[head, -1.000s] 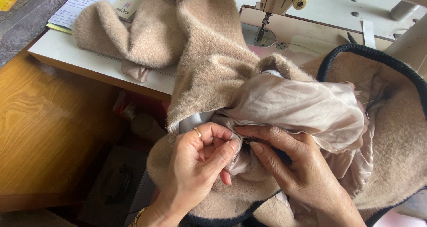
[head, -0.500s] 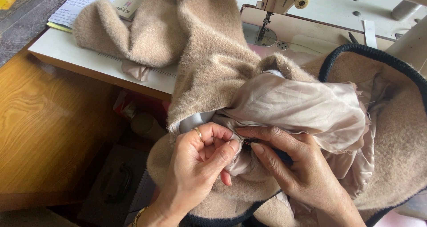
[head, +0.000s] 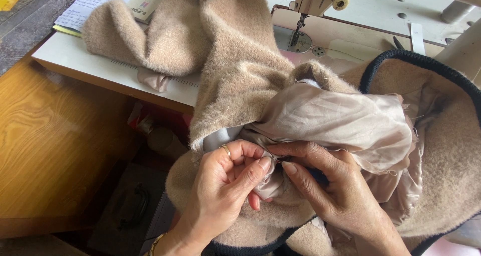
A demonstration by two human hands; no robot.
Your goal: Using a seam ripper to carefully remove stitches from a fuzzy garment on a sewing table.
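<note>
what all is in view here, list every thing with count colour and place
fuzzy coat: one, beige with dark trim, draped from the table into the lap
satin lining: one, pale pink-beige, bunched at centre
sewing machine: one, cream, top right
table: one, white top, wood edge, upper left
notebook: one, white handwritten pages, top left corner
ring: one, gold, on a left finger
bracelet: one, gold, left wrist
left hand: pinching the lining's edge
right hand: pinching the same edge, fingertips meeting the left's

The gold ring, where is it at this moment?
In the head view the gold ring sits low and left of centre, on a finger of the left hand, which pinches the shiny beige lining beside the right hand.
</note>
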